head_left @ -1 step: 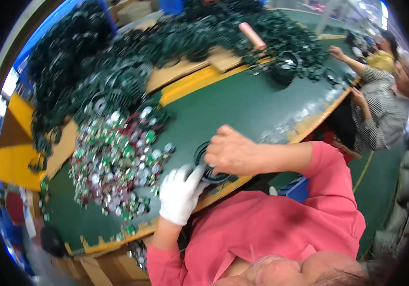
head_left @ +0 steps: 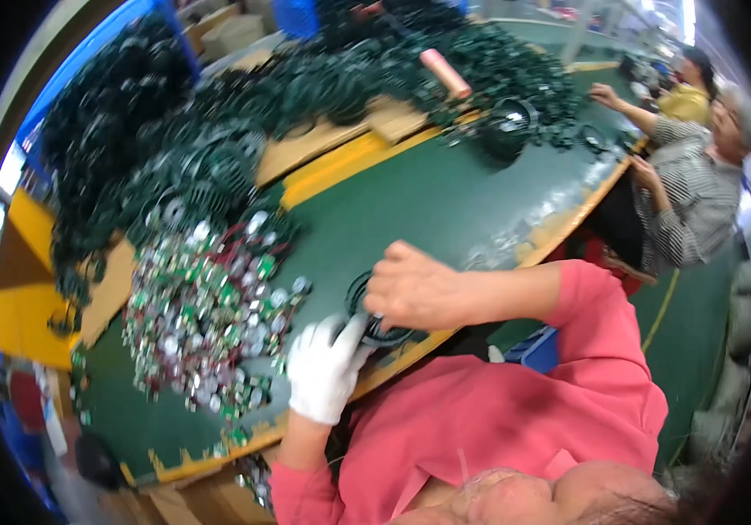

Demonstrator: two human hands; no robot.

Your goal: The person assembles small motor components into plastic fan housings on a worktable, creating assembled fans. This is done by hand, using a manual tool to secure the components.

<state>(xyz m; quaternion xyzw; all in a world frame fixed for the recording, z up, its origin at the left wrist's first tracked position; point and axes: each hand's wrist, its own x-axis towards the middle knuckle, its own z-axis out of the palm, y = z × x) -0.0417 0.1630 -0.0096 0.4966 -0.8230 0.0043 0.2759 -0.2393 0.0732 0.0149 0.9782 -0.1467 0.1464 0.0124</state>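
A dark round plastic part (head_left: 390, 338) with a ringed rim lies at the near edge of the green table in front of me. My left hand (head_left: 323, 374), in a white glove, has its thumb and forefinger against the part's left side. Over the top of the part, my bare right hand (head_left: 414, 289) is closed with its fingertips pointing down into it. A small pale spot shows at those fingertips, too blurred to name. The right hand hides much of the part. Left of the glove lies a heap of small green circuit boards (head_left: 205, 319) with silvery discs and red wires.
Dark green plastic rings (head_left: 218, 162) are piled along the far side, beside cardboard pieces (head_left: 310, 144) and a yellow strip (head_left: 331, 164). A dark bowl-shaped part (head_left: 505, 136) and a pink-orange cylinder (head_left: 445, 73) sit farther back. Two people work at the right edge.
The view has shifted slightly, so the table and piles appear a little farther left. Both hands stay at the dark round part.
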